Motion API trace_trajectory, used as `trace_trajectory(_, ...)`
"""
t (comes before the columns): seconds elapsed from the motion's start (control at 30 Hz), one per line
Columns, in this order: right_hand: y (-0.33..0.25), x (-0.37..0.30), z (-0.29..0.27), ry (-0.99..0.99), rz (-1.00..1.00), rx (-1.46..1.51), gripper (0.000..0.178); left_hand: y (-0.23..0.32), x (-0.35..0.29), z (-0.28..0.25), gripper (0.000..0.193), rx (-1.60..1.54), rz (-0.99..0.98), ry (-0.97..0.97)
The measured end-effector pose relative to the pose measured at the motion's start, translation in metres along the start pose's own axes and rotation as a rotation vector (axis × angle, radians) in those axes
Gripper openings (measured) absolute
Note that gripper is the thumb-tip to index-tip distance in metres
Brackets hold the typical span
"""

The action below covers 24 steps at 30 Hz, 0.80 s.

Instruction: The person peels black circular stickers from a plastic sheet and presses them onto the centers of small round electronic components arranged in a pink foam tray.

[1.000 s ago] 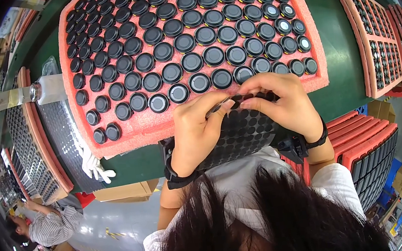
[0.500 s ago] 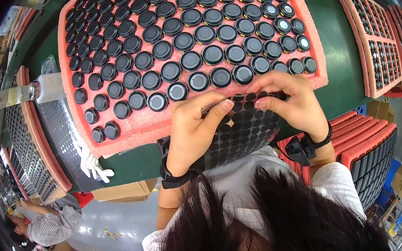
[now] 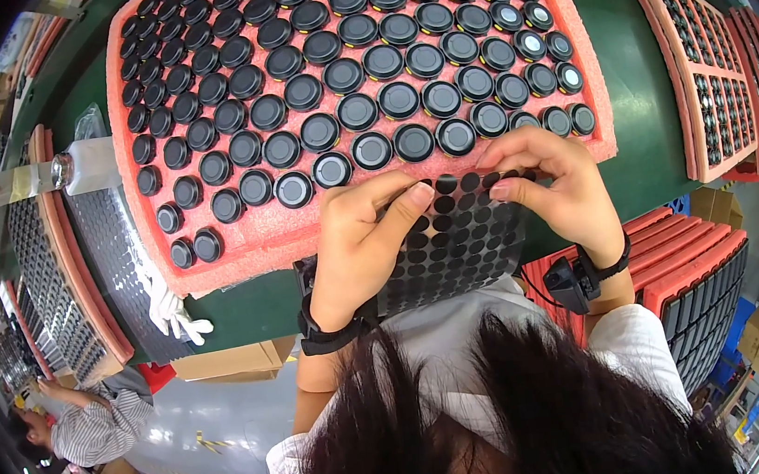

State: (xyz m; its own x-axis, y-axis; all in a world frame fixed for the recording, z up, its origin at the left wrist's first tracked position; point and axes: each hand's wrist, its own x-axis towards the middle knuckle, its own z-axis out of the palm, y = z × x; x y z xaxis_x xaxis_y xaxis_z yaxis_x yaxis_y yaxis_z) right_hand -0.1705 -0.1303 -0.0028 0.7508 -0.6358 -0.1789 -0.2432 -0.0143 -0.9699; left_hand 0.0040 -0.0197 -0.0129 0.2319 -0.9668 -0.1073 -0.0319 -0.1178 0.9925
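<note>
A sheet of round black stickers (image 3: 456, 252) hangs in front of me below the near edge of a pink foam tray (image 3: 258, 241). My left hand (image 3: 357, 244) pinches the sheet's upper left edge between thumb and fingers. At its upper right edge my right hand (image 3: 556, 184) grips it the same way, thumb in front. A light gap shows among the dots close to my left thumb. Rows of round black caps (image 3: 416, 142) stand in the tray just beyond both hands; a few at the right have pale white tops.
Further foam trays of parts (image 3: 714, 96) lie at the right on the green table (image 3: 603, 24). Stacked pink trays (image 3: 683, 268) stand low at the right. White gloves (image 3: 173, 312) and a clear dotted sheet (image 3: 113, 239) lie at the left. Another person (image 3: 91, 420) works at far left.
The sheet has been pulled flatter and now faces me more squarely. My two hands have shifted only slightly, still gripping its upper edge.
</note>
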Motion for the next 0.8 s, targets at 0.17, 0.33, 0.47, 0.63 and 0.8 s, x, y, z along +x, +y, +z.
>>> trace_trajectory(0.17, -0.004, -0.001, 0.001, 0.025, -0.007, 0.035, 0.021, -0.001, 0.001, 0.002, 0.018, 0.017, 0.05, 0.024)
trace_trajectory(0.33, -0.002, -0.006, -0.008, 0.05, 0.039, 0.054, 0.02, 0.003, -0.003, 0.003, 0.018, -0.122, -0.066, 0.084)
trace_trajectory(0.47, 0.001, -0.011, -0.011, 0.074, 0.013, 0.026, 0.021, -0.001, -0.001, 0.003, 0.014, 0.037, 0.068, 0.041)
trace_trajectory(0.63, 0.002, -0.009, -0.012, 0.06, 0.027, 0.064, 0.021, -0.001, -0.001, 0.005, 0.017, -0.057, 0.021, 0.077)
trace_trajectory(0.8, 0.005, -0.009, -0.011, 0.146, 0.041, 0.155, 0.022, 0.001, -0.001, 0.006, 0.017, -0.051, -0.007, 0.088)
